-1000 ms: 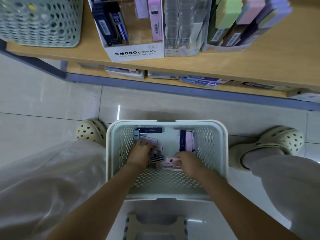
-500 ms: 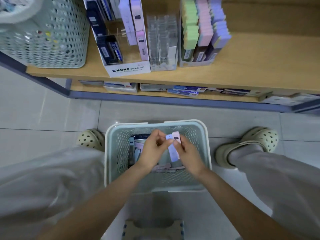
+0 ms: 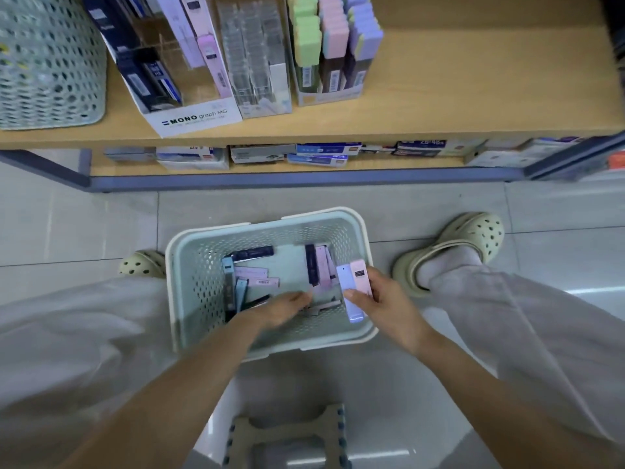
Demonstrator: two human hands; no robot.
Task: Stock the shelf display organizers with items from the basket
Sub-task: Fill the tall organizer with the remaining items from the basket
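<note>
While the basket (image 3: pixel 198 286) sits on the floor (image 3: pixel 101 225) between the person's two shoes (image 3: pixel 473 238), the right hand (image 3: pixel 382 299) pinches two thin packs side by side, a blue pack (image 3: pixel 348 294) and a pink pack (image 3: pixel 360 275). They are held just above the right side of the basket. The left hand (image 3: pixel 280 309) reaches down into the basket among the loose packs (image 3: pixel 257 282). It is hard to tell if its fingers hold one. More packs stand in the white box (image 3: pixel 199 118) on the shelf (image 3: pixel 473 79) ahead.
</note>
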